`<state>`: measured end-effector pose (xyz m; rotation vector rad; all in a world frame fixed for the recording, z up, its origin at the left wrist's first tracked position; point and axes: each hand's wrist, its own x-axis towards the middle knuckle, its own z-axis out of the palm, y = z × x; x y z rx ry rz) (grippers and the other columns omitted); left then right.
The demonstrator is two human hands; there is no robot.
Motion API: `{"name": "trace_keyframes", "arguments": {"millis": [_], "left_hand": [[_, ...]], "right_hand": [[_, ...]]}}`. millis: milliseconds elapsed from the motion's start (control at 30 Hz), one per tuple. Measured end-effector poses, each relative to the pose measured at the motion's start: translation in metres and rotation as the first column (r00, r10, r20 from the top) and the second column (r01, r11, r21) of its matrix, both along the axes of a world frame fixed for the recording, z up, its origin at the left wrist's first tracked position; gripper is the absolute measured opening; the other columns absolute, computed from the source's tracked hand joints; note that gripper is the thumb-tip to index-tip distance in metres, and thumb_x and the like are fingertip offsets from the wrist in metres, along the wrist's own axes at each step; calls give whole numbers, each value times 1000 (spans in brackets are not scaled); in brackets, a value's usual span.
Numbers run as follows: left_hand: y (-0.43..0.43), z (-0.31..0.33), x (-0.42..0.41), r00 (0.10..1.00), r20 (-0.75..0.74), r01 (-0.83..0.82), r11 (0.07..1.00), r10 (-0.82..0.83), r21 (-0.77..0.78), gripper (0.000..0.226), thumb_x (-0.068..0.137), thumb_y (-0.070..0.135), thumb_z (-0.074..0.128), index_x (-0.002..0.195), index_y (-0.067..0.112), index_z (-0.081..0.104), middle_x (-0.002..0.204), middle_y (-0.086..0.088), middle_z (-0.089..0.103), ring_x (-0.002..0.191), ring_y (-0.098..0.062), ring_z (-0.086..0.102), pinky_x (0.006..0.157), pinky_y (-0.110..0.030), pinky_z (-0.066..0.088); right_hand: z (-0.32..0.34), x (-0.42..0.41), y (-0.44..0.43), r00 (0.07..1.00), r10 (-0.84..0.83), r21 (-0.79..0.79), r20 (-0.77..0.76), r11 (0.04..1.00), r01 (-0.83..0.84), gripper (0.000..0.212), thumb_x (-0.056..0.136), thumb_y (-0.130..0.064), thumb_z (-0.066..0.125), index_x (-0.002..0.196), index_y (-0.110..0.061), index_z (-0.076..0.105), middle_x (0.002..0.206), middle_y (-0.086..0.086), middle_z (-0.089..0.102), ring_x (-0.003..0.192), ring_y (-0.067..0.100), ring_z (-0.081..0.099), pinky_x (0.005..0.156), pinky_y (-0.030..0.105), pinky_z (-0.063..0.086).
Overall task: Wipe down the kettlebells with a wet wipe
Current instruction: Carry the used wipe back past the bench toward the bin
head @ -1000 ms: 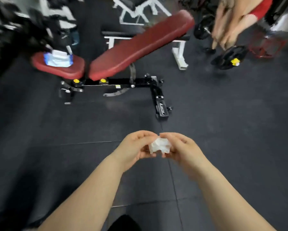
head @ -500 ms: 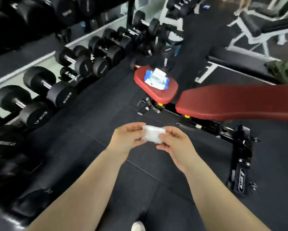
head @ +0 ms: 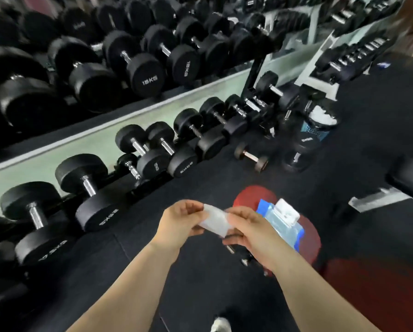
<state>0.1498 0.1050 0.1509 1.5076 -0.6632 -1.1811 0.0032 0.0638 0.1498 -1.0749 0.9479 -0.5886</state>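
Observation:
A white wet wipe [head: 215, 220] is stretched between my two hands in the lower middle of the head view. My left hand [head: 179, 221] pinches its left end and my right hand [head: 251, 232] pinches its right end. Just right of my right hand lies a blue wet wipe pack [head: 283, 222] with a white lid, on the red seat pad [head: 308, 238] of a bench. A dark kettlebell [head: 298, 152] stands on the floor at the upper right; blur makes it hard to make out.
A long rack of black dumbbells [head: 148, 161] runs along the left, with a second tier [head: 138, 65] above. A small dumbbell [head: 251, 155] lies loose on the floor. A bin with white scraps [head: 320, 123] stands near the rack's end. A black bench [head: 408, 178] is at the right.
The view has swung left and forward toward the dumbbell rack. My hands have pulled the folded wipe apart into a longer sheet. The wipe pack now sits right beside my right hand.

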Motion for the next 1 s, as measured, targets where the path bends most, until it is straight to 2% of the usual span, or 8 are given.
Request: {"name": "trace_keyframes", "arguments": {"millis": [100,200,433,567,700,867,933,1000], "left_hand": [[-69,3,24,998,26,-57,998,56,30,20,80,1,60,71,19,58,76,-2,59,68,-14,57,47,-13,49],[-132,-2,45,998,-4,-58,997,58,51,21,80,-2,59,70,17,57,72,-2,58,65,-13,56,46,-13,49],[-317,-12,127,997,68,38,999,-39,21,22,81,0,57,70,19,59,69,0,57,60,-13,51,44,-14,45],[-421,-10,161,982,98,159,986,-163,46,21,82,-2,56,72,17,58,73,-1,57,64,-11,54,43,-11,46],[-496,-8,168,974,36,221,974,-223,56,22,83,-2,54,73,18,57,76,-1,57,70,-9,56,53,-13,53],[-567,-7,182,970,23,241,968,-243,71,19,84,-1,54,82,18,58,88,-2,59,82,-10,58,59,-14,55],[-593,-3,181,962,40,268,960,-272,83,18,85,-1,52,87,16,59,89,-2,60,82,-10,59,58,-12,55],[-623,3,170,942,78,321,944,-327,78,21,85,0,52,85,19,62,88,-2,63,82,-11,61,57,-11,54]], "right_hand": [[8,30,-74,992,85,-107,-89,990,-94,18,83,-1,54,79,-18,59,81,-1,59,64,5,60,57,16,52],[-1,54,-140,984,75,-153,-159,983,-100,23,82,2,55,73,-19,58,73,0,58,63,10,56,58,17,52],[-15,132,-316,994,20,-117,-107,993,-32,16,84,3,53,79,-12,56,74,3,55,63,12,54,52,14,50],[-14,162,-406,988,-101,-88,-117,992,91,19,81,3,55,73,-13,57,73,4,55,58,13,54,53,16,51],[-16,169,-472,976,-190,-41,-104,982,187,18,78,4,56,71,-11,59,70,4,57,50,9,57,52,16,52],[-13,177,-550,987,-138,-70,-80,989,133,21,79,3,56,70,-15,60,68,0,59,45,1,56,53,14,50],[-7,174,-582,988,-109,-126,-112,987,95,24,79,2,56,68,-19,61,57,-10,61,43,-2,54,50,9,46],[-2,159,-617,988,-100,-154,-116,985,82,28,77,3,56,66,-22,63,48,-11,59,41,-2,53,47,7,43]]}}
